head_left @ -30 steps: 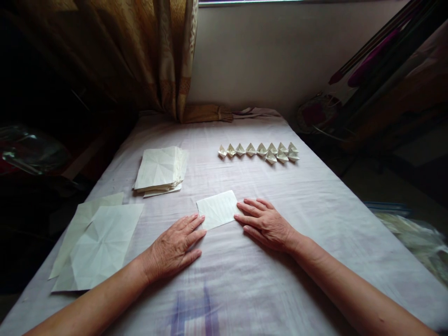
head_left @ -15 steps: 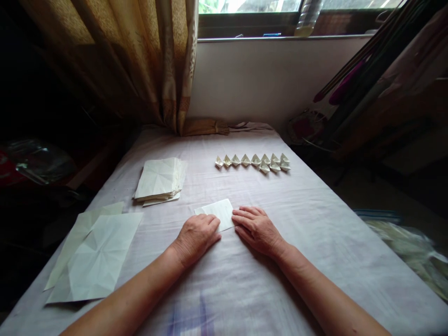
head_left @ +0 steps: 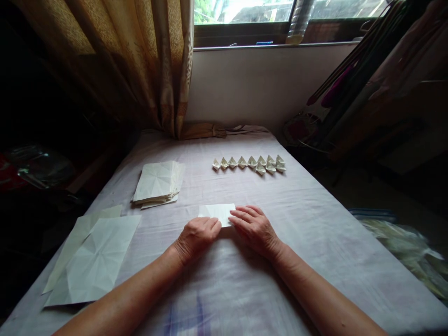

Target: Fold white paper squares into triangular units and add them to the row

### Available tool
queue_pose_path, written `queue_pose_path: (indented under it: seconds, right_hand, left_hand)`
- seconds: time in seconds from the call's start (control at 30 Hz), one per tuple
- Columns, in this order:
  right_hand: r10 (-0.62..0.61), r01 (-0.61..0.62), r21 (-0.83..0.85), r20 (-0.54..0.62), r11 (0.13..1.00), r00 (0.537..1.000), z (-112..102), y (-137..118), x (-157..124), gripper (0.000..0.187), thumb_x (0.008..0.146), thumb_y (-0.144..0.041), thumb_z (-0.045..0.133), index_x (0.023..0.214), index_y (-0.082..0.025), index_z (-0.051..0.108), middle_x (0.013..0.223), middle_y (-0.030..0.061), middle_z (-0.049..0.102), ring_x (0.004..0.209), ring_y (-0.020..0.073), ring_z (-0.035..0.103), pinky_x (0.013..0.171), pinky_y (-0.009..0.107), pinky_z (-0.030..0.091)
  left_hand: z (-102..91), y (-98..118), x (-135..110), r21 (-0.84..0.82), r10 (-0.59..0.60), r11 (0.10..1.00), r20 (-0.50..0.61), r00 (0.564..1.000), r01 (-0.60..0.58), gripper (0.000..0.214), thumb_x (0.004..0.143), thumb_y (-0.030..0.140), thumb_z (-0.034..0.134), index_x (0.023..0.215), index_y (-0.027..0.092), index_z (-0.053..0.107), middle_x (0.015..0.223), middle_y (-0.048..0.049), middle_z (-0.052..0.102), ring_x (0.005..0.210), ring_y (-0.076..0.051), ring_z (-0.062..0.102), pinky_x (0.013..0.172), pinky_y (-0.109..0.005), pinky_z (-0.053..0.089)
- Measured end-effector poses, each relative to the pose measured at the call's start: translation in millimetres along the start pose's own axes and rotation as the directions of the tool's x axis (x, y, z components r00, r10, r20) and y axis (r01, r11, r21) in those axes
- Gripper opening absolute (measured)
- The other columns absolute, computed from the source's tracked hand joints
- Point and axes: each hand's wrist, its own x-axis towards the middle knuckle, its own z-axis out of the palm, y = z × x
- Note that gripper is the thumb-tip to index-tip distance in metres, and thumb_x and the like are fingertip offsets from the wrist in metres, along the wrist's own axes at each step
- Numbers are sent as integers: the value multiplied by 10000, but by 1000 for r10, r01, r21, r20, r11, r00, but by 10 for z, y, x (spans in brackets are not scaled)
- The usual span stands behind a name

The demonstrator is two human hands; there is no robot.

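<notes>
A small folded sheet of paper [head_left: 217, 211], whitish and roughly rectangular, is between my two hands near the middle of the cloth. My left hand [head_left: 200, 235] is closed on its near left edge, the fingers curled and the thumb mostly hidden. Over the right edge lie the fingers of my right hand [head_left: 255, 228], gripping it with the thumb out of sight underneath. A shadow under the near edge suggests that the paper is slightly raised.
Left of my hands stands a stack of creased paper sheets [head_left: 156, 182]. Larger creased sheets [head_left: 96, 261] overlap at the near left. Small pointed folded paper pieces [head_left: 252, 162] form rows farther back. A pale cloth [head_left: 325, 261] covers the surface; a curtain [head_left: 140, 70] hangs behind.
The folded paper has turned so that its far edge lies nearly level, and its near edge has come up a little. My right fingers have moved farther over its right edge.
</notes>
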Motion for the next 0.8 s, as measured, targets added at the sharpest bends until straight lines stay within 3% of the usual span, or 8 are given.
queue_pose_path:
  seconds: [0.07, 0.13, 0.2, 0.33, 0.43, 0.53, 0.67, 0.8]
  right_hand:
    - [-12, 11, -10, -20, 1000, 1000, -33, 17, -5, 237, 921, -200, 497, 1055, -246, 687, 1146, 41, 717, 1054, 221, 634, 944, 402, 431]
    - [-31, 30, -18, -25, 999, 999, -68, 26, -11, 236, 916, -207, 498, 1053, -246, 686, 1150, 41, 714, 1058, 219, 631, 951, 399, 425]
    - [-57, 56, -20, -29, 998, 998, -91, 22, -14, 219, 925, -202, 499, 1028, -246, 688, 1128, 37, 721, 1051, 211, 632, 961, 394, 419]
    - [-126, 126, 28, -15, 992, 992, -71, -30, -11, 201, 946, -176, 486, 972, -219, 680, 1025, 45, 742, 920, 175, 657, 839, 329, 460]
    - [-148, 149, 53, -26, 987, 989, -23, -121, 0, 186, 950, -171, 477, 960, -191, 662, 950, 53, 743, 829, 165, 654, 731, 302, 452]
    - [-161, 162, 70, -7, 984, 987, 7, -233, 20, 167, 946, -159, 481, 950, -180, 646, 881, 43, 738, 788, 157, 646, 693, 294, 436]
    - [-169, 164, 116, 37, 980, 985, 3, -279, 43, 163, 942, -167, 481, 989, -175, 637, 915, 46, 738, 814, 163, 646, 715, 301, 445]
    - [-75, 66, 158, 52, 985, 996, -29, -157, 20, 200, 928, -179, 469, 1032, -186, 640, 1016, 65, 737, 908, 200, 646, 789, 339, 459]
  left_hand:
    - [20, -80, 1, -18, 50, 998, -134, 990, -53, 261, 946, 85, 415, 995, 189, 650, 1038, -73, 730, 972, -200, 683, 872, -351, 534]
    - [79, -170, 24, -37, 77, 995, -293, 953, -92, 272, 962, 116, 421, 1021, 215, 667, 1148, -47, 714, 1106, -205, 642, 1010, -407, 468]
    - [163, -247, 55, -54, 42, 996, -349, 936, -65, 273, 957, 126, 443, 990, 237, 690, 1178, -31, 707, 1149, -222, 623, 1055, -462, 427]
    - [271, -263, 60, -82, -69, 996, -294, 953, 47, 254, 933, 129, 483, 1032, 223, 697, 1157, -61, 715, 1098, -258, 648, 986, -495, 478]
    - [245, -128, -25, -137, -80, 990, -264, 961, 44, 242, 943, 183, 477, 1071, 176, 682, 1138, -108, 714, 1042, -227, 666, 943, -417, 518]
    - [195, 44, -138, -166, -95, 984, -214, 972, 60, 292, 920, 169, 464, 1144, 176, 652, 1152, -100, 708, 1061, -225, 657, 950, -409, 522]
    - [200, 147, -238, -183, -117, 980, -228, 967, 75, 307, 897, 135, 472, 1138, 176, 657, 1176, -85, 704, 1082, -239, 647, 939, -411, 533]
    - [222, 117, -263, -255, -134, 965, -250, 959, 69, 294, 889, 132, 491, 1121, 181, 664, 1172, -70, 710, 1071, -253, 652, 936, -437, 530]
